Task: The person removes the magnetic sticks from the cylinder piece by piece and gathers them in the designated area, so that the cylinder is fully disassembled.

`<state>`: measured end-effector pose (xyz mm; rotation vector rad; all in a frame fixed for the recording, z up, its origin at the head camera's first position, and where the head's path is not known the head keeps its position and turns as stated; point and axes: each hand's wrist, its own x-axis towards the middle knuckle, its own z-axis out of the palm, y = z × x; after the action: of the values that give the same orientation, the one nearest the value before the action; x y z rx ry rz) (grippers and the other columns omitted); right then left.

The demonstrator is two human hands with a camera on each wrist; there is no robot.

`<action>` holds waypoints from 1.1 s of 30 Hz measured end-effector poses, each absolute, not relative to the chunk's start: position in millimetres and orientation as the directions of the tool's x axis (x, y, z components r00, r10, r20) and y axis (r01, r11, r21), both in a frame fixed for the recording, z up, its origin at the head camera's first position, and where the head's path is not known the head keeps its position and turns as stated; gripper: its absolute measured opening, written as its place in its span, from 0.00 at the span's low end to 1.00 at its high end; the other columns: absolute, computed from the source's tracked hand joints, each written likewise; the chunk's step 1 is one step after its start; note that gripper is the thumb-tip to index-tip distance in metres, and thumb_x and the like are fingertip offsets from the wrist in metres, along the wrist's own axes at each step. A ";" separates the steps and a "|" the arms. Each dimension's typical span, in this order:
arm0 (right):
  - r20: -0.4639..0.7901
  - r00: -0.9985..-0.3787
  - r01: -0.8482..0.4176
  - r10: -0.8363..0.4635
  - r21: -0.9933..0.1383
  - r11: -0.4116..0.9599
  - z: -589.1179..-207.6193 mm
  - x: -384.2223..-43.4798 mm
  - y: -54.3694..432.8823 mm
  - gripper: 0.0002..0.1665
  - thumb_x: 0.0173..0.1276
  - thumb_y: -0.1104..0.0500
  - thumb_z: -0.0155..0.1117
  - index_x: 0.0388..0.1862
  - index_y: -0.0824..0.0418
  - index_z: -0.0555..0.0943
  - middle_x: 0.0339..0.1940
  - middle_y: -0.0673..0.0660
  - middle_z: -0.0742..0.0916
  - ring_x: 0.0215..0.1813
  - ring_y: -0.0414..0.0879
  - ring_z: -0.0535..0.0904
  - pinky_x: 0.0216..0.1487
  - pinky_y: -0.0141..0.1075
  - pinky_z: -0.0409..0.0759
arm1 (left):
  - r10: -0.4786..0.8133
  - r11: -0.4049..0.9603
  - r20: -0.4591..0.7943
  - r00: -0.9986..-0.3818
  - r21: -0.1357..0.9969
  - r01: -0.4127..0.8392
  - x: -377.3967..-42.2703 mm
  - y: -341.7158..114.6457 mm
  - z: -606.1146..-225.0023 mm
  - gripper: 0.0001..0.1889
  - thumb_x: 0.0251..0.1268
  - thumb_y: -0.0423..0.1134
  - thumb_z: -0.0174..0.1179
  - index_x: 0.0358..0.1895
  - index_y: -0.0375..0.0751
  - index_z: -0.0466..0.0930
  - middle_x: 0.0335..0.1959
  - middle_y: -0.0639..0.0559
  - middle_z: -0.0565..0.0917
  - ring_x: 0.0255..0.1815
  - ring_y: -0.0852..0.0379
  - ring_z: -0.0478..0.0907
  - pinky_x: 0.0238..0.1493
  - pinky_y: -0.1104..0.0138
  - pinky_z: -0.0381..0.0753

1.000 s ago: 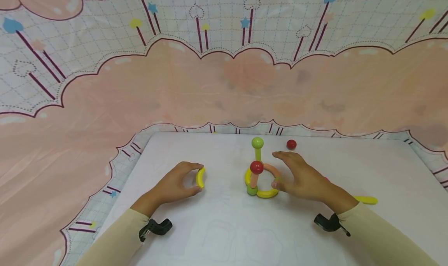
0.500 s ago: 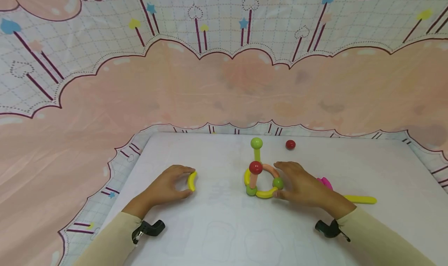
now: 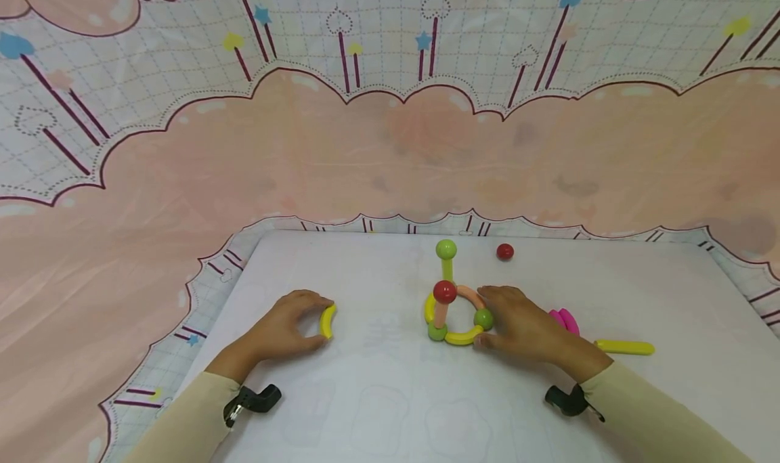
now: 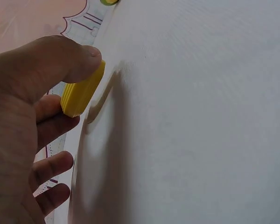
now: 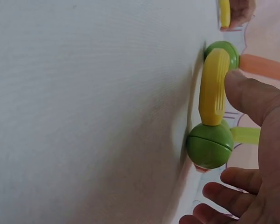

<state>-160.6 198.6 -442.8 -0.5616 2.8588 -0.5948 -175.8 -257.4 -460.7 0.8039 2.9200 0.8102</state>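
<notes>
My left hand point(image 3: 283, 331) pinches a short curved yellow building-toy rod point(image 3: 327, 321), ridged along one side in the left wrist view, between thumb and fingers. It is above the white table, left of a ring-shaped toy build point(image 3: 465, 338). The ring joins yellow and peach curved rods with green balls point(image 5: 210, 144). A green rod topped by a light green ball point(image 3: 446, 249) and a peach rod topped by a red ball point(image 3: 445, 292) stand up from it. My right hand point(image 3: 524, 324) is spread at the ring's right side, its thumb at a yellow rod; whether it touches is unclear.
A loose red ball point(image 3: 504, 252) lies behind the ring. Magenta pieces point(image 3: 567, 321) and a straight yellow rod point(image 3: 624, 347) lie to the right, partly behind the right arm. A patterned cloth point(image 3: 390, 145) hangs behind the white table point(image 3: 365, 395).
My left hand has moved left and lower, away from the ring, with the curved yellow rod. My right hand has lowered slightly beside the ring, and its right green ball now shows.
</notes>
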 end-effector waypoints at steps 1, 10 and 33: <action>-0.087 -0.915 -0.328 -0.395 -0.412 0.850 -443.1 -160.7 198.6 0.57 0.53 0.42 0.83 0.77 0.61 0.68 0.72 0.59 0.76 0.74 0.61 0.66 0.65 0.57 0.75 | 0.477 0.740 0.123 -0.870 0.478 0.474 -174.9 -258.2 -461.0 0.31 0.50 0.42 0.78 0.61 0.46 0.83 0.57 0.53 0.83 0.67 0.44 0.71 0.69 0.43 0.66; -0.099 -0.915 -0.321 -0.391 -0.408 0.854 -445.9 -162.0 198.7 0.57 0.54 0.41 0.83 0.76 0.61 0.69 0.70 0.59 0.77 0.72 0.60 0.69 0.65 0.57 0.75 | 0.461 0.758 0.089 -0.883 0.478 0.444 -168.3 -266.2 -460.3 0.31 0.50 0.43 0.79 0.62 0.46 0.83 0.62 0.47 0.81 0.69 0.41 0.69 0.68 0.39 0.65; -0.047 -0.916 -0.346 -0.399 -0.414 0.842 -443.5 -161.9 201.3 0.55 0.55 0.42 0.82 0.76 0.62 0.69 0.70 0.61 0.78 0.72 0.62 0.69 0.64 0.60 0.75 | 0.476 0.710 0.176 -0.862 0.501 0.495 -172.3 -218.0 -440.8 0.31 0.64 0.47 0.73 0.68 0.42 0.77 0.67 0.50 0.77 0.72 0.45 0.69 0.71 0.44 0.65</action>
<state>-161.9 201.3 -443.5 -0.5867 2.8887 -0.6117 -172.3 -218.0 -440.8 0.8336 2.9355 0.8761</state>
